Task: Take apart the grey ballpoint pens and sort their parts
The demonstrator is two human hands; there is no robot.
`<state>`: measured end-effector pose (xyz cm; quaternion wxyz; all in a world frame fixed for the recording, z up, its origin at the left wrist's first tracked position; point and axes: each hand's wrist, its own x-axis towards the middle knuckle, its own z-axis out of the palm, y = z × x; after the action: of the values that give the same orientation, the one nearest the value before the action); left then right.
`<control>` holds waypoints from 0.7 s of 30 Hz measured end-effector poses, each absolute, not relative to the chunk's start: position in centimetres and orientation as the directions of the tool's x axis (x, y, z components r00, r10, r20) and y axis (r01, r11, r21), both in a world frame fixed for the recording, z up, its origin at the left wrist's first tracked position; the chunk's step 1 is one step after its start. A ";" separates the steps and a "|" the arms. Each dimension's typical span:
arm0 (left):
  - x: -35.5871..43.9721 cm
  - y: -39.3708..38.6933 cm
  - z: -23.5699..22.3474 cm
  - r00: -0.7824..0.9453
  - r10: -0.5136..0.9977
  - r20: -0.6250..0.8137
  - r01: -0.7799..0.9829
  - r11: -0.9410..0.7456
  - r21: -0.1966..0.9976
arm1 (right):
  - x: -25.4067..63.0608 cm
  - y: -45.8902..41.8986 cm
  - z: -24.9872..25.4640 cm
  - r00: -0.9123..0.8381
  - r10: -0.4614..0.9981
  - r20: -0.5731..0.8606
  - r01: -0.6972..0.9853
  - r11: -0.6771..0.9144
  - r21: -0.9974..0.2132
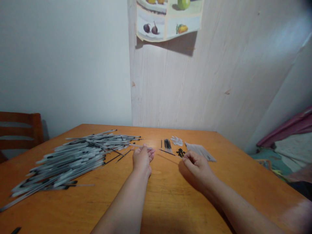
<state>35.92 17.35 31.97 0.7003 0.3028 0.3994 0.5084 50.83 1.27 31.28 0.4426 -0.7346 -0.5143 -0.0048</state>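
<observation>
My left hand (143, 156) is closed around a thin, clear pen barrel (133, 145), which lies nearly level across the fingers. Between the fingertips of my right hand (196, 165) is the end of a slim black pen refill (167, 152); it points left toward the other hand, and its shadow falls on the table below. Small black plugs (180, 152) lie just beyond my right fingertips. Farther back are a row of black refills (167, 144) and a cluster of clear caps (176, 140). Clear barrels (201, 151) lie side by side beyond my right hand.
A large heap of clear and black pens (73, 159) covers the left of the wooden table (165, 208), with some loose refills (117, 157) at its right edge. A chair (19, 128) stands at the left. Behind rises a wall with a fruit poster (168, 22); fabric (290, 146) lies at the right.
</observation>
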 end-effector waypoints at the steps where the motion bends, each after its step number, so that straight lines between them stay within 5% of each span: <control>1: 36.0 17.5 31.9 0.164 0.955 -0.248 -0.472 0.297 0.830 | 50.7 1.3 31.3 0.485 0.743 0.460 0.762 -0.101 -0.640; 12: 36.5 17.3 31.3 0.195 0.962 -0.193 -0.406 0.258 0.877 | 48.8 2.7 33.4 0.665 0.651 0.365 0.747 -0.574 -0.336; 21: 36.8 17.4 31.0 0.204 0.963 -0.178 -0.365 0.243 0.899 | 49.4 6.2 33.4 0.682 0.661 0.313 0.719 -0.683 -0.125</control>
<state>36.83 17.41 31.01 0.6797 0.3739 0.3994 0.4885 49.44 6.23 33.38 0.1195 -0.9093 -0.3794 -0.1222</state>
